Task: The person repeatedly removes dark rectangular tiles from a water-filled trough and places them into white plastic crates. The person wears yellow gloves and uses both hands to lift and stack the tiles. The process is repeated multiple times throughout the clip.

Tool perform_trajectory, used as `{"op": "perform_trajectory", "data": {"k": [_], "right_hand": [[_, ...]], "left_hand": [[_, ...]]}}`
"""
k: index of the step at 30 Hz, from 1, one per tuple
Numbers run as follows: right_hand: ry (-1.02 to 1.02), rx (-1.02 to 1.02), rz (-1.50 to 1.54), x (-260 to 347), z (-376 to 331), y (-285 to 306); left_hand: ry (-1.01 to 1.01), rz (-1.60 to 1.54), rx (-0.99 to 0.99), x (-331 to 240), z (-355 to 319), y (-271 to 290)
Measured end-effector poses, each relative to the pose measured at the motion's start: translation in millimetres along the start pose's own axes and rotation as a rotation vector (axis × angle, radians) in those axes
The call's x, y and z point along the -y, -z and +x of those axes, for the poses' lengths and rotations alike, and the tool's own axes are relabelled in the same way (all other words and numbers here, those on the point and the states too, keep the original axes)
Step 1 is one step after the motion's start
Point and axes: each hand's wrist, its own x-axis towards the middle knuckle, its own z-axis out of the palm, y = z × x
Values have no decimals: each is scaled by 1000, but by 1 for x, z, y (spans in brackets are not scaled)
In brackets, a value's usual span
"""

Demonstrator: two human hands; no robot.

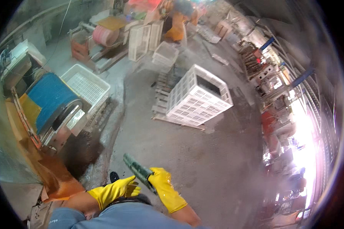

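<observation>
Head | our right hand (pixel 163 186) grips the green bar (pixel 138 170), long axis slanting forward-left | our left hand (pixel 116 189) near, unclenched

- A workshop or small factory, by its bare grey floor (pixel 168 147), stained and wet-looking in places;
- a machine with a big blue drum (pixel 53 95) at the left, a white plastic crate (pixel 97 100) just beside it;
- more white slotted crates (pixel 198 105) stacked on a slatted pallet (pixel 160 100) mid-floor;
- a pink-striped roller (pixel 105 37) on a frame farther back;
- blue beams (pixel 300 78) and crowded equipment along the right, near a glaring bright opening (pixel 312 149);
- yellow rubber gloves on the wearer's left hand (pixel 116 191) and right hand (pixel 163 185)
</observation>
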Motion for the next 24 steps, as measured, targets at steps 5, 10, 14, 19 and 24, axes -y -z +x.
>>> {"op": "perform_trajectory", "data": {"k": [5, 10, 14, 19, 24], "right_hand": [[5, 40, 79, 32, 90, 25], [89, 79, 89, 36, 195, 40], [188, 85, 79, 22, 287, 49], [334, -60, 180, 3, 390, 47], [347, 33, 126, -16, 487, 79]], "left_hand": [[-154, -256, 157, -77, 26, -32], [-226, -462, 7, -176, 18, -80], [-292, -362, 11, -260, 26, -119], [-284, -396, -125, -346, 54, -158], [-323, -483, -124, -424, 99, -195]]}}
